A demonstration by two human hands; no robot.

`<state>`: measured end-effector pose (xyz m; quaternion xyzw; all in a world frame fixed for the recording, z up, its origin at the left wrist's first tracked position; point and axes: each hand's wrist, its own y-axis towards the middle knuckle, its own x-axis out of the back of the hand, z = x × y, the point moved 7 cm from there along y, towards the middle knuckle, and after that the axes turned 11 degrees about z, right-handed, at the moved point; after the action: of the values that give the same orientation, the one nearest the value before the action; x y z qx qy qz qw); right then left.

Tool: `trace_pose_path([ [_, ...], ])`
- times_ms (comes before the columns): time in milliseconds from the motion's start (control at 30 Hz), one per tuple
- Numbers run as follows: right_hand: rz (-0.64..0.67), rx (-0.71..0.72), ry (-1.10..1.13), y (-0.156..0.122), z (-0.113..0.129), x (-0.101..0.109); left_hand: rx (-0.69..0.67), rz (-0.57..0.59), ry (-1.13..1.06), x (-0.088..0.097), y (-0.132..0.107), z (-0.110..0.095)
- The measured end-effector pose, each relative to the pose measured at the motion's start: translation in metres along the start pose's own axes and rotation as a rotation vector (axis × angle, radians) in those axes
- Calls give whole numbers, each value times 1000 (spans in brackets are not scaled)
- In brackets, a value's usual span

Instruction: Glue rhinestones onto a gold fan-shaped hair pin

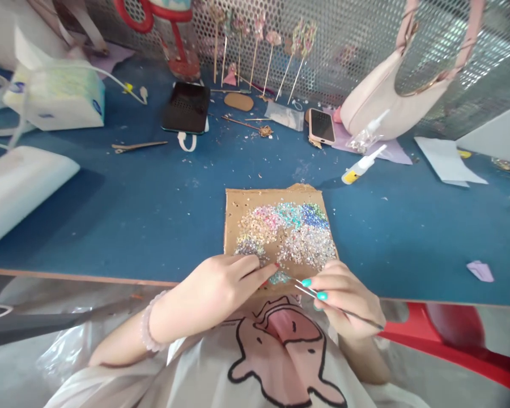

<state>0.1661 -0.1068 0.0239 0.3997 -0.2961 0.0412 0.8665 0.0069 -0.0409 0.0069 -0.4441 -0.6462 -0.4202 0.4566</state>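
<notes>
The cardboard (pixel 230 221) lies on the worktop (pixel 161 221), its near edge close to the person's body, likely serving as a tray within easy reach. Its beads (pixel 308 246) are spread in patches by colour, probably so that each shade can be found quickly. The right hand (pixel 352 300), at the cardboard's near right corner, grips tweezers (pixel 361 318) like a pen, a hold that suits such tiny pieces; their tips point at a turquoise patch (pixel 279 277) near the cardboard's near edge. The left hand (pixel 221 286) reaches over the near left corner, index finger extended and the others curled, perhaps steadying something; I cannot tell whether it holds anything.

That hand covers part of the grey patch, and single beads blur together. Whether the tweezer tips grip a bead is too small to tell. Beyond the cardboard, a red-handled cup (pixel 181 48) is cut off at the top.
</notes>
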Motion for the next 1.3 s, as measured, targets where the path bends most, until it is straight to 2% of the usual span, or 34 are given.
trace_pose_path([
  [167, 28, 47, -90, 2, 10, -9, 5, -54, -50, 2, -1, 2],
  [367, 21, 76, -143, -1, 12, -13, 9, -78, -55, 1, -1, 3],
  [567, -74, 72, -119, -8, 10, -8, 14, -113, -67, 6, -3, 3],
  [800, -180, 45, -77, -15, 3, -4, 43, -124, -80, 1, -6, 4],
  [1033, -136, 30, -33, -11, 1, -6, 50, -146, -125, 2, -7, 7],
  [1300, -156, 10, -26, -11, 0, -6, 59, -158, -121, 2, -8, 6],
])
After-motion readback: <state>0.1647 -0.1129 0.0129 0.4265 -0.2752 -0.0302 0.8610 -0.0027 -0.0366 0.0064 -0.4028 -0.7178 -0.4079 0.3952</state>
